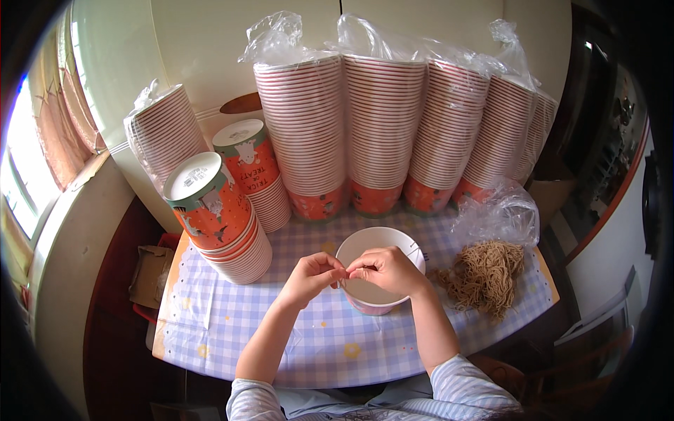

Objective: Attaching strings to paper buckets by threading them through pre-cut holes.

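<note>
A white-lined paper bucket (378, 298) stands upright in front of me with its mouth open. My left hand (314, 275) and my right hand (387, 270) meet over its left rim, thumbs and fingertips pinched together. Whatever sits between the fingertips is too small to make out; a pale bit shows just below them. The right hand and wrist cover part of the bucket's opening. To the right, a tangled heap of tan cords (488, 277) spills from a clear plastic bag (500, 217).
Tall nested stacks of orange-patterned paper buckets (300, 133) in clear plastic line the table's far side. Upside-down bucket stacks (217, 214) stand at the left, near a bagged stack (165, 130). A blue-checked cloth (232, 330) covers the table. A cardboard box (151, 274) sits beyond its left edge.
</note>
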Demonstrator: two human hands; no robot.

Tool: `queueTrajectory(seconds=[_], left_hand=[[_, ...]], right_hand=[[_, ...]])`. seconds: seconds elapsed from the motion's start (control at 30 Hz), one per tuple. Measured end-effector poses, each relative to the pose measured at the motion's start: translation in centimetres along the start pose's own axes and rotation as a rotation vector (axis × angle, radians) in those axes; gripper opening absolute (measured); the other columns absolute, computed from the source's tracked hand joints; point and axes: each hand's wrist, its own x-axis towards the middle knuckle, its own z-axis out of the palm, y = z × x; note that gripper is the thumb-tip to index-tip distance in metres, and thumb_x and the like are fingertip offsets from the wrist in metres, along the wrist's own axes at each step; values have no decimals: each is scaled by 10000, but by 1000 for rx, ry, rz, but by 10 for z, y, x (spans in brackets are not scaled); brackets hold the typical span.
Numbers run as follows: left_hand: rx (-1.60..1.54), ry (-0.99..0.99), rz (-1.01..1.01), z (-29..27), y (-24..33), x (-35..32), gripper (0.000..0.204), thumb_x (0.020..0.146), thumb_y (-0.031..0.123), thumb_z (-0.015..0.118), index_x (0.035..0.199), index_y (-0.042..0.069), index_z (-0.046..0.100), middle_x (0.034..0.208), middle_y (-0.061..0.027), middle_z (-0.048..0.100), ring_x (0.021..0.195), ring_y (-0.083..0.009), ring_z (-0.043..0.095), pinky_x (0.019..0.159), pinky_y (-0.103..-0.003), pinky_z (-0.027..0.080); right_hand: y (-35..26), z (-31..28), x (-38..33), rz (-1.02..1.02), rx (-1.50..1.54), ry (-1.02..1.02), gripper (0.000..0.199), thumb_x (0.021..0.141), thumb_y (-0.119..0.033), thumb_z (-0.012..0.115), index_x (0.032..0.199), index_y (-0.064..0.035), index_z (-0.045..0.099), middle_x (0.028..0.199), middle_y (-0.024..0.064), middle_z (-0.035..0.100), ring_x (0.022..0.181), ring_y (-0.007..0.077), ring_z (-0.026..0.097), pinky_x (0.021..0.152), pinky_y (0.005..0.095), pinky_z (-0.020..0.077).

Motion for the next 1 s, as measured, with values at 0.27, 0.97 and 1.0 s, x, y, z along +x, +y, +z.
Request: queueTrajectory(seconds=[0.27, 0.97, 1.0], left_hand=[[7, 63, 117, 0, -6, 1, 69, 792, 51, 623, 819, 11, 574, 740, -1, 584, 636, -33, 489, 578, -169, 409], [181, 125, 206, 4, -3, -3, 88, 758, 33, 627, 759, 24, 539, 700, 29, 553, 600, -2, 467, 532, -152, 393], [174, 119, 206, 4, -4, -3, 88, 761, 35, 624, 760, 22, 537, 702, 27, 552, 602, -3, 469, 535, -153, 395]], right_hand=[[3, 3, 0, -4, -28, 3, 96, 763, -112, 646, 825, -43, 671, 730, 70, 647, 643, 177, 611, 586, 276, 473], [-8, 9, 3, 38, 36, 60, 96, 688, -62, 695, 723, -27, 613, 731, 54, 619, 692, 187, 575, 618, 286, 456], [-8, 9, 3, 25, 34, 65, 94, 693, -63, 691, 729, -25, 612, 728, 55, 617, 694, 185, 573, 619, 288, 454]])
